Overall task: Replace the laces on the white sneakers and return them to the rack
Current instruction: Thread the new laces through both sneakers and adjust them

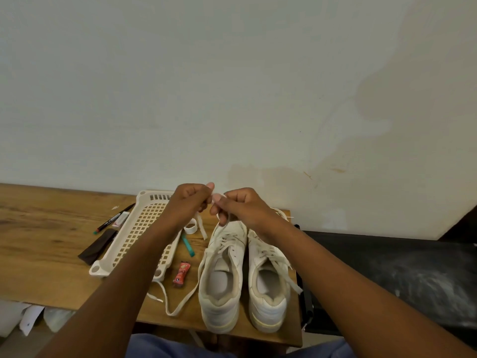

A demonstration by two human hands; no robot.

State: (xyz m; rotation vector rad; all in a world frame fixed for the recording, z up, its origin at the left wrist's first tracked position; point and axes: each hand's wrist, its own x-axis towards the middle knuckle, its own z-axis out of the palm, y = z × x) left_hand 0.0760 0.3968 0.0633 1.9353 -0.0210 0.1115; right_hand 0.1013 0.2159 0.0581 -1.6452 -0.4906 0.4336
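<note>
Two white sneakers stand side by side on the wooden table [44, 241], heels toward me: the left sneaker [223, 275] and the right sneaker [268, 280]. Above their toes, my left hand [189, 202] and my right hand [240, 204] are raised close together, each pinching a white lace [201, 226] between thumb and fingers. One end of the lace hangs down below my left hand. Another stretch of lace [180, 303] trails from the left sneaker across the table toward me. The right sneaker has loose laces spilling over its side.
A cream plastic rack tray [134, 233] lies left of the sneakers. Beside it are a marker [113, 219], a dark cloth strip [98, 246], a tape roll [190, 226], a teal pen [188, 245] and a red sachet [182, 275]. A black surface [387, 275] adjoins the table's right edge.
</note>
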